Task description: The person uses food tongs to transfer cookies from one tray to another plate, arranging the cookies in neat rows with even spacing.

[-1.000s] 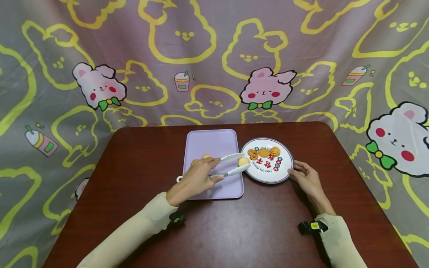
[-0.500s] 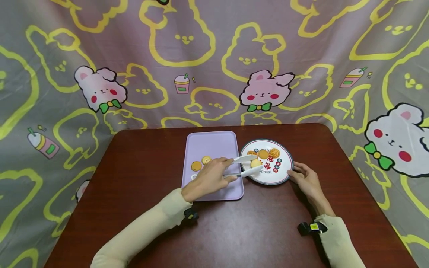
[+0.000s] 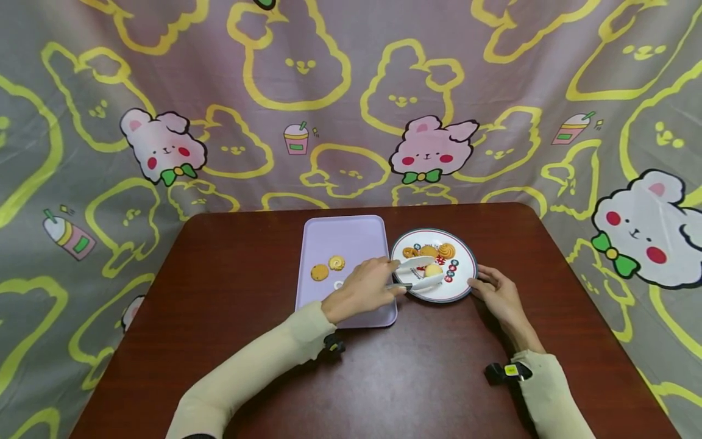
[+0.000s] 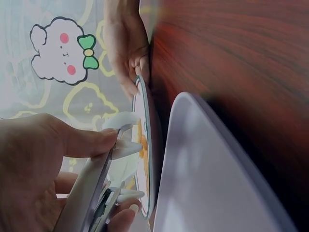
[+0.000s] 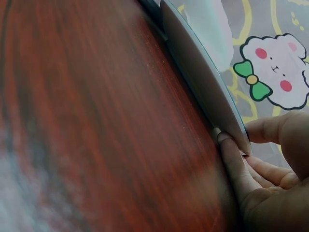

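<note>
My left hand (image 3: pixel 366 286) grips a pair of white-tipped tongs (image 3: pixel 415 264), fingers and thumb wrapped on its two arms. Between the tong tips sits a round pale cookie (image 3: pixel 433 271), over the white plate (image 3: pixel 464 281) with red and blue print. At the plate's far side lie a pretzel (image 3: pixel 409 252), a round brown cookie (image 3: pixel 429 250) and a swirled cookie (image 3: pixel 446 250). With thumb and fingers, my right hand (image 3: pixel 500 299) pinches the plate's right rim; the right wrist view shows the thumb (image 5: pixel 231 159) against the rim.
Left of the plate lies a lilac tray (image 3: pixel 342 228), partly under my left forearm. On it are a dark-specked round cookie (image 3: pixel 319 272) and a flower-shaped cookie (image 3: pixel 336 263). A dark wooden table (image 3: pixel 247 256) carries everything, with a printed curtain (image 3: pixel 351 110) behind.
My left hand has moved right with the tongs, carrying the pale cookie from the tray's edge to over the plate. Cookies on the tray have come into view. My right hand stays at the rim.
</note>
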A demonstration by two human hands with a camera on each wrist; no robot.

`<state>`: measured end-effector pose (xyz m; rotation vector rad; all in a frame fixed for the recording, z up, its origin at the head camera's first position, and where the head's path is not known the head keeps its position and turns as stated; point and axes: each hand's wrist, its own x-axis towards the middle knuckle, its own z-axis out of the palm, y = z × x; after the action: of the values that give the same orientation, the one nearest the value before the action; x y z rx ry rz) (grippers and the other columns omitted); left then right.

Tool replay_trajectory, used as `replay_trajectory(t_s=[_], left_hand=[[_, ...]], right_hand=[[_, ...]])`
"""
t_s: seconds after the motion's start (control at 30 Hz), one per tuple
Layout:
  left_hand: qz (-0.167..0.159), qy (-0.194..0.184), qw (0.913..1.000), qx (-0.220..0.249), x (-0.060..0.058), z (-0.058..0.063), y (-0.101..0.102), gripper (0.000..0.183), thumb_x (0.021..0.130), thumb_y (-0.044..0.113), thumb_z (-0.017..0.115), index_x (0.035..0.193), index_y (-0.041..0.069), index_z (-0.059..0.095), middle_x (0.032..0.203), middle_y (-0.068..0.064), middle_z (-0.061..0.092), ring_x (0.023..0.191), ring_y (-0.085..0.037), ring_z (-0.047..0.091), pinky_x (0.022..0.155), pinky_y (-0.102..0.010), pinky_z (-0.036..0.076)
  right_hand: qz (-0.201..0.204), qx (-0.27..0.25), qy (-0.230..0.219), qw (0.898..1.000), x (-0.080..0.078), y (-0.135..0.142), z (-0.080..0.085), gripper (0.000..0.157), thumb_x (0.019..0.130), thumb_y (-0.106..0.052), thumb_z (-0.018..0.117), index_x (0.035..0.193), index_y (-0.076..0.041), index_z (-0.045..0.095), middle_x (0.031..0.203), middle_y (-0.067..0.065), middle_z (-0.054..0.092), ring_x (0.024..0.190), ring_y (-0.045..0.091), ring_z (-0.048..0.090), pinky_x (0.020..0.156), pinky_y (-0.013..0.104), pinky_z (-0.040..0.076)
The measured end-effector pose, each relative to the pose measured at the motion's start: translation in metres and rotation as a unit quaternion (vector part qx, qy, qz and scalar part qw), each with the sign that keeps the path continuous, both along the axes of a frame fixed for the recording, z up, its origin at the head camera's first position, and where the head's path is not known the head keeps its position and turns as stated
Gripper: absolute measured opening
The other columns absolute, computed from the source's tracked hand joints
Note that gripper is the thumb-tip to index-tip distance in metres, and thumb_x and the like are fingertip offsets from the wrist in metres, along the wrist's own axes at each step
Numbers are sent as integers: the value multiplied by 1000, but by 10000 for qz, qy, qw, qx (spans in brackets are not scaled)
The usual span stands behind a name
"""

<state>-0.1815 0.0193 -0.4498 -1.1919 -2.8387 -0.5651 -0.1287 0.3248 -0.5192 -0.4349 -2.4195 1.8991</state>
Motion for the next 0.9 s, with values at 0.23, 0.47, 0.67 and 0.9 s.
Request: replay_trajectory(t_s=[0.23, 0.47, 0.67, 0.9], left_hand=[[-89, 25, 9999, -130, -4, -2, 15, 36, 93, 37, 77, 111, 7, 71, 84, 0, 63, 73, -15, 57, 62, -33, 47], [23, -113, 9999, -127, -7, -3, 28, 29, 92, 36, 78, 98, 9, 70, 83, 2, 62, 71, -14, 55, 59, -32, 45], [27, -130, 9998, -176, -7, -3, 38, 28, 92, 36, 78, 94, 10, 70, 82, 2, 61, 69, -12, 52, 58, -30, 43], [51, -170, 9997, -186, -10, -3, 48, 29, 92, 37, 77, 93, 9, 68, 80, 3, 59, 69, -12, 50, 55, -29, 41]], right_hand=[[-17, 61, -132, 9999, -1, 0, 1, 57, 106, -17, 59, 155, 3, 41, 150, 29, 50, 95, -14, 61, 85, 12, 56], [-106, 149, -243, 9995, -4, 0, 1, 53, 109, -19, 52, 156, 2, 41, 150, 27, 50, 94, -11, 60, 85, 12, 55], [-131, 145, -235, 9995, -3, -1, 0, 52, 109, -18, 52, 156, 2, 42, 149, 27, 51, 94, -11, 60, 84, 12, 56], [-99, 133, -231, 9996, -2, 0, 1, 52, 109, -18, 53, 156, 1, 41, 150, 27, 51, 96, -11, 60, 85, 13, 56]])
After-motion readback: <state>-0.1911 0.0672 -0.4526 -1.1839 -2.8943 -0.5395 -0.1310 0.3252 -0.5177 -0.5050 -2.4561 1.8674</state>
